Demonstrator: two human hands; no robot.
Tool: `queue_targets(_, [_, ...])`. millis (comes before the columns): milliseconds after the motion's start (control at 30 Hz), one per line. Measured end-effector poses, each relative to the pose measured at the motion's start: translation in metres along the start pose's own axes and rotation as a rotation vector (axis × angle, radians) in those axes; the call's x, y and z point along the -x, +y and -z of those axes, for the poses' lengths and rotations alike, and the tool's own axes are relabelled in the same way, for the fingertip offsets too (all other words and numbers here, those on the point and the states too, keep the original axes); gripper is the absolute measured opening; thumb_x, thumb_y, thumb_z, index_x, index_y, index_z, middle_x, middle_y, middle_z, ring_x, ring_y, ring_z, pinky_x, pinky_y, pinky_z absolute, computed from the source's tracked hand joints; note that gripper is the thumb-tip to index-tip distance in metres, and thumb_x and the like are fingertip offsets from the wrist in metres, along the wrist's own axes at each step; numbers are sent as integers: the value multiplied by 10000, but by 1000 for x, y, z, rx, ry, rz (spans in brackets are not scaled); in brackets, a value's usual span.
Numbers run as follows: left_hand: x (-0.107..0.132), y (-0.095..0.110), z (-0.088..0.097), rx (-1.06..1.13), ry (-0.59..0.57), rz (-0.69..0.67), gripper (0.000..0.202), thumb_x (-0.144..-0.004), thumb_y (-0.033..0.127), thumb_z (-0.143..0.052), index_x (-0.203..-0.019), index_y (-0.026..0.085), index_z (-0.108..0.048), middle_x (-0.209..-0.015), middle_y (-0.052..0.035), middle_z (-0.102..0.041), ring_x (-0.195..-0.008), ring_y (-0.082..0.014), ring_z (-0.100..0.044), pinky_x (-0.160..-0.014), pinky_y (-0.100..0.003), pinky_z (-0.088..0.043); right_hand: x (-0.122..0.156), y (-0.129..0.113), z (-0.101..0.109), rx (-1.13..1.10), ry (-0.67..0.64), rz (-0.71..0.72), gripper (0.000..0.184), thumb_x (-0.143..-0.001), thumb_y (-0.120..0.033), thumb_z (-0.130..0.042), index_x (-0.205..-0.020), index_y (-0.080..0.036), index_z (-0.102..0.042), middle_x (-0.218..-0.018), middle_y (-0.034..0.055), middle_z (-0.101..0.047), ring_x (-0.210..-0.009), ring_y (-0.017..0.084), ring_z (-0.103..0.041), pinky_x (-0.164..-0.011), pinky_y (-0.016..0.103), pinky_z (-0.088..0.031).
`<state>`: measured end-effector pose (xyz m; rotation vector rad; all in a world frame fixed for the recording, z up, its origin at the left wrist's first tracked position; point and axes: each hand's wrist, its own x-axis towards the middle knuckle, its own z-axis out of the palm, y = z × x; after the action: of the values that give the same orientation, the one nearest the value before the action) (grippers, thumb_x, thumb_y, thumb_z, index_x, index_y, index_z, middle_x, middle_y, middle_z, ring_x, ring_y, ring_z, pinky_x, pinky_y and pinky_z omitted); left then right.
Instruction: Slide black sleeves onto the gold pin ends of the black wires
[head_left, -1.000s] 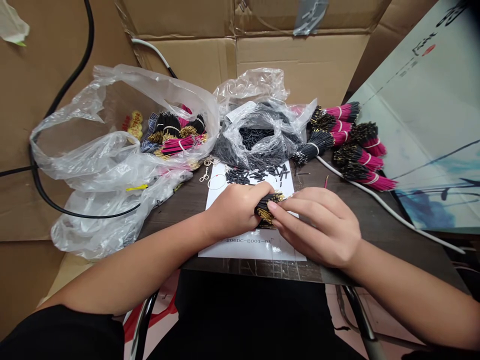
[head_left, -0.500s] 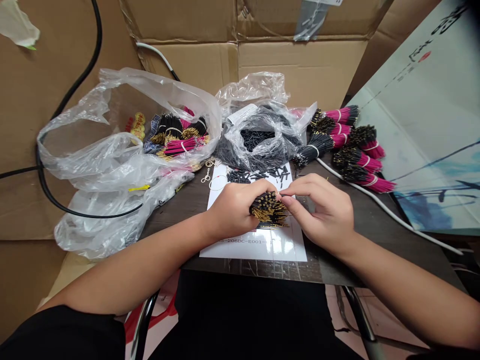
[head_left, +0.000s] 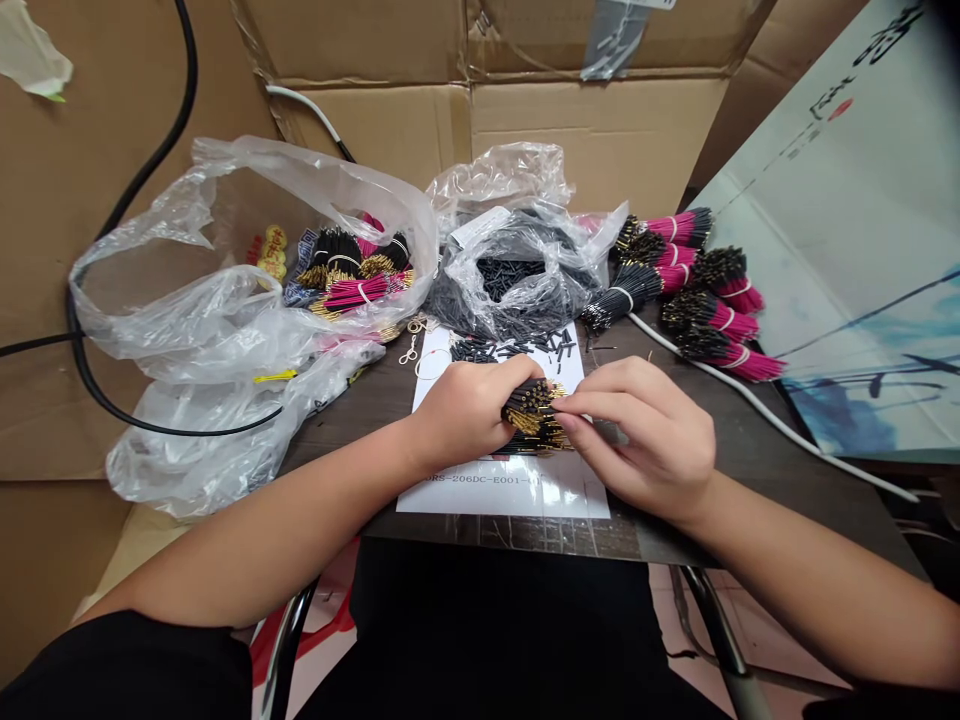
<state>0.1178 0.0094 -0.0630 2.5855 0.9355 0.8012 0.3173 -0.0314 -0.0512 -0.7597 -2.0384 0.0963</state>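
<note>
Brown cardboard (head_left: 585,130) walls off the back and left side, above a dark table (head_left: 780,455). A pale panel (head_left: 847,240) with brush-like writing and blue marks leans at the right. At the left, a large translucent bag (head_left: 187,320) lies open, with black and pink banded bundles inside. Beside it, at the middle, stands a smaller clear bag (head_left: 465,290) full of short black tubes. A printed white sheet (head_left: 510,495) lies flat in front of that, partly covered by the hands. Several pink-and-black bundles (head_left: 724,318) are heaped to the right of the bags, tied with pale bands.

The left hand (head_left: 476,410) grasps a bundle of black wires (head_left: 525,405) above the sheet — gold-coloured ends pointing toward the right hand (head_left: 645,430). That one brings thumb and forefinger together at the bundle's edge; whether they pinch a single wire I cannot tell. More gold-tipped black pieces (head_left: 536,442) lie just below the bundle. Loose black tubes (head_left: 480,350) are scattered at the sheet's far end — pale rubber bands (head_left: 409,345) near them.
</note>
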Motion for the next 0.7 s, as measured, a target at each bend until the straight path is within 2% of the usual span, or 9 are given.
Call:
queue_targets(533, [0, -2, -1, -51, -22, -18, 176, -805, 244, -562, -971, 185, -572, -825, 32, -686, -724, -94, -658, -622, -163, -441, -2, 2, 1, -15, -53, 15, 226, -773, -106, -646, -979, -198, -636, -848, 43, -663, -786, 155, -614, -719, 329, -515])
queue_targets(700, [1, -2, -2, -72, -31, -15, 179, -811, 256, -542, -967, 178, -583, -810, 10, -682, -720, -111, -654, -619, -172, -446, 2, 0, 1, 144, -30, 85, 287, -757, -118, -672, -1025, -217, -649, -813, 29, -670, -757, 152, -609, -679, 307, -517])
